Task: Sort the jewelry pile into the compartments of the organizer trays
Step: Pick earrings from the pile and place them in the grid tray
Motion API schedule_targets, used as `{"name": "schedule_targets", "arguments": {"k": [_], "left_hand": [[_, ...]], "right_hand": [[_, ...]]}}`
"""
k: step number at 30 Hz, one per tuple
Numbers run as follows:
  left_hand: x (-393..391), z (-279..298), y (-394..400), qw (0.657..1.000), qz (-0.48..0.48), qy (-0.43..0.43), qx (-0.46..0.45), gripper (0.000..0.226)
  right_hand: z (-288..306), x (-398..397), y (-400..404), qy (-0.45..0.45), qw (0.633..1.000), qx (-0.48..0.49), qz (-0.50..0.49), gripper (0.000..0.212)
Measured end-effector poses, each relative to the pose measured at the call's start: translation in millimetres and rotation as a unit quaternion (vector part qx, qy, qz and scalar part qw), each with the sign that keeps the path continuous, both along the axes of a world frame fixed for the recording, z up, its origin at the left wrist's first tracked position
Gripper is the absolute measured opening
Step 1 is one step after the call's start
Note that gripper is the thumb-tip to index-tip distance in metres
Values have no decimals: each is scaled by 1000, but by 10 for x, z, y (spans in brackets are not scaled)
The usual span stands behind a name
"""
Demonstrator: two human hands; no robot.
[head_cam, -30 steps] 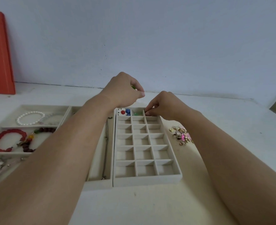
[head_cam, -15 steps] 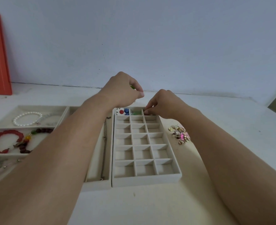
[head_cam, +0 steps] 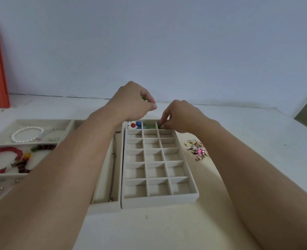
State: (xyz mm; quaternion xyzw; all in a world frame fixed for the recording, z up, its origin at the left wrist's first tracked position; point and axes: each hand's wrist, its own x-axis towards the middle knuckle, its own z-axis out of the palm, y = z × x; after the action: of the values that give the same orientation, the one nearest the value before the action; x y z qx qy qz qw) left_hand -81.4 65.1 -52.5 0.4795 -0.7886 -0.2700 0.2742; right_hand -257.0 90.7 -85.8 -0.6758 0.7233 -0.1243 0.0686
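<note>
While both hands (head_cam: 159,112) hover, apparently green bead (head_cam: 159,125) under right fingertips.

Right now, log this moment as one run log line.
step: sorting small pieces | left hand: pinching green piece | right hand: placing green piece at far right compartment | grid tray: mostly empty | pile: remaining

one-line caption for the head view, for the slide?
Right hand places a green piece in the grid tray; left hand holds another.

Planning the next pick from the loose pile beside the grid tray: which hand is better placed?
Right. The right hand is nearer the jewelry pile right of the grid tray; the left hand pinches a green piece.
</note>
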Motion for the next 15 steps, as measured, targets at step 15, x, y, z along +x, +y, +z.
{"name": "schedule_targets", "arguments": {"k": [15], "left_hand": [[-13, -35, -27, 999, -16, 23, 36, 34]], "right_hand": [[84, -46, 9, -36, 999, -25, -14, 8]]}}
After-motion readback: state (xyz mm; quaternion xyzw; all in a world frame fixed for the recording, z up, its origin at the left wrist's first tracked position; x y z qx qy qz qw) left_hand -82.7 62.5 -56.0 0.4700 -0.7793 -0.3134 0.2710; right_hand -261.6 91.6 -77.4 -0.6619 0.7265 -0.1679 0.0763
